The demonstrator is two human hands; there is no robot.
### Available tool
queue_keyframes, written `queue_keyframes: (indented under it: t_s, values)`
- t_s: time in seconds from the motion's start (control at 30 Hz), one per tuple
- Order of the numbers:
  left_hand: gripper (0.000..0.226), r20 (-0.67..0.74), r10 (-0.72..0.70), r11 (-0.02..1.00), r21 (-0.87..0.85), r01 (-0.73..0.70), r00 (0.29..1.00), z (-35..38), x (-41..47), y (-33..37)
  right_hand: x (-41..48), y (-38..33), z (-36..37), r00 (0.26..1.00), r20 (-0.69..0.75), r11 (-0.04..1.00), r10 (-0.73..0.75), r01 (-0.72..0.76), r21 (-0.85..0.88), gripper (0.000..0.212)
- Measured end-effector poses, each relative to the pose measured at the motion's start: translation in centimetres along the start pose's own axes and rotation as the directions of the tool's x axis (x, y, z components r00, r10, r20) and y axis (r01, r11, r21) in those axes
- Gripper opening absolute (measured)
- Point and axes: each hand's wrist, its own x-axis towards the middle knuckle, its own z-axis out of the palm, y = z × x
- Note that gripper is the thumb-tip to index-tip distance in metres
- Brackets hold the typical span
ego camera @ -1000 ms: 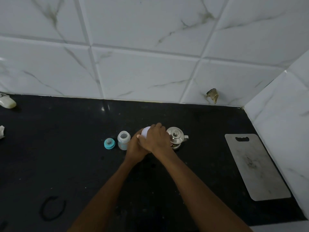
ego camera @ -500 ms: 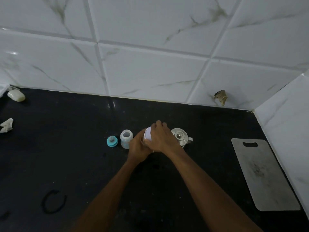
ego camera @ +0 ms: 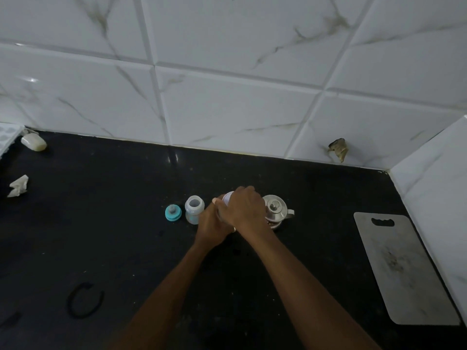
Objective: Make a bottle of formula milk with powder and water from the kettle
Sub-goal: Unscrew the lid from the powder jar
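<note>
A powder container with a white lid stands mid-counter, mostly hidden by both hands. My left hand wraps its body from the left. My right hand is clamped over its lid from above. Just left of it stands an open, clear baby bottle, upright and uncapped. Its teal teat cap lies on the counter further left. A small steel kettle with a knobbed lid sits right behind my right hand.
The black counter runs to a white tiled wall behind and at the right. A grey cutting board lies at the right. A soap bar and crumpled paper sit far left. A black ring lies near left.
The camera has tipped and drifted, so the scene sits lower and further right. Both hands stay on the powder container, with my right hand shifting slightly on the lid.
</note>
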Motion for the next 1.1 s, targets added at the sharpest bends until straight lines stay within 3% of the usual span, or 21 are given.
queue_keyframes:
  t_s: [0.07, 0.17, 0.3, 0.4, 0.5, 0.6, 0.67, 0.77, 0.9, 1.0, 1.1]
  values:
    - [0.044, -0.012, -0.030, 0.999, -0.042, 0.029, 0.999, -0.1, 0.0, -0.2, 0.0, 0.0, 0.2, 0.999, 0.014, 0.999, -0.032, 0.032, -0.015, 0.069]
    - [0.063, 0.031, 0.057, 0.998, -0.034, -0.056, 0.998, -0.1, -0.1, 0.1, -0.1, 0.2, 0.3, 0.993, 0.064, 0.994, -0.095, 0.098, -0.044, 0.070]
    - [0.068, -0.017, 0.093, 0.987, -0.130, -0.095, 0.996, -0.1, -0.1, -0.3, 0.3, 1.5, -0.4, 0.922, 0.243, 0.950, -0.300, 0.312, -0.011, 0.081]
    - [0.071, -0.029, 0.093, 0.982, -0.163, -0.096, 0.995, -0.1, -0.1, -0.4, 0.4, 1.9, -0.9, 0.902, 0.317, 0.955, -0.293, 0.291, 0.055, 0.088]
    - [0.065, 0.002, 0.068, 0.994, -0.089, -0.068, 0.998, -0.1, -0.1, -0.1, 0.2, 1.1, -0.7, 0.986, 0.131, 0.994, -0.105, 0.103, 0.021, 0.085]
    - [0.054, 0.013, 0.044, 0.998, 0.034, -0.044, 0.999, 0.2, 0.2, -0.3, 0.2, 0.3, -0.2, 0.999, 0.020, 0.999, 0.026, -0.025, -0.037, 0.092]
    - [0.055, 0.012, 0.067, 0.996, 0.054, -0.068, 0.998, 0.1, 0.2, -0.2, 0.2, 0.1, 0.3, 1.000, 0.026, 0.998, -0.001, 0.003, -0.060, 0.085]
    - [0.062, -0.033, 0.143, 0.984, -0.104, -0.146, 0.989, -0.4, -0.3, 0.3, 0.0, 0.3, 0.7, 0.987, 0.076, 0.989, -0.139, 0.142, -0.030, 0.072]
    - [0.061, -0.081, 0.163, 0.981, -0.092, -0.170, 0.983, -0.7, -0.6, 0.4, -0.3, 1.5, 0.5, 0.936, 0.218, 0.961, -0.277, 0.269, 0.068, 0.084]
    - [0.057, -0.037, 0.145, 0.987, -0.072, -0.147, 0.989, -0.6, -0.4, 0.6, -0.7, 1.3, 0.4, 0.982, 0.078, 0.982, -0.174, 0.168, 0.081, 0.079]
    - [0.053, 0.091, 0.052, 0.994, 0.096, -0.061, 0.994, -0.1, 0.2, 0.4, -0.7, 0.2, -0.1, 0.997, -0.072, 1.000, 0.016, -0.016, 0.011, 0.084]
